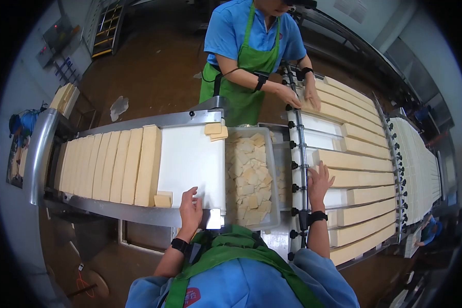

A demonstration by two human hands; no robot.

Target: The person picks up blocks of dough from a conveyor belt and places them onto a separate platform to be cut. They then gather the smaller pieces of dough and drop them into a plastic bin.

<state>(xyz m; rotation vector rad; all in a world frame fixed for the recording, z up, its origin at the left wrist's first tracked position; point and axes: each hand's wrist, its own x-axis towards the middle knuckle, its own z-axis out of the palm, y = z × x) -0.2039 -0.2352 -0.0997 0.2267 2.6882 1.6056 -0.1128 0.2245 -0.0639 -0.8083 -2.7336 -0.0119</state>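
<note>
My left hand (pixel 191 209) is at the near edge of the white belt (pixel 190 164), fingers apart and nothing in them. Just left of it, a few loose crackers (pixel 163 199) lean by the end of long upright rows of pale crackers (pixel 131 167) standing side by side. My right hand (pixel 320 184), fingers spread, reaches over the bar to the ends of cracker rows (pixel 354 178) lying in lanes on the right conveyor. Its fingertips are right at the end of one row. A bin (pixel 275 205) full of broken crackers stands between the two conveyors.
Across from me a co-worker in a green apron (pixel 244 77) has both hands (pixel 302 96) on the far lanes. A bar with black knobs (pixel 302 149) crosses the lane ends. Several loose crackers (pixel 215 131) lie at the left belt's far corner. A metal rail (pixel 138 209) edges that belt.
</note>
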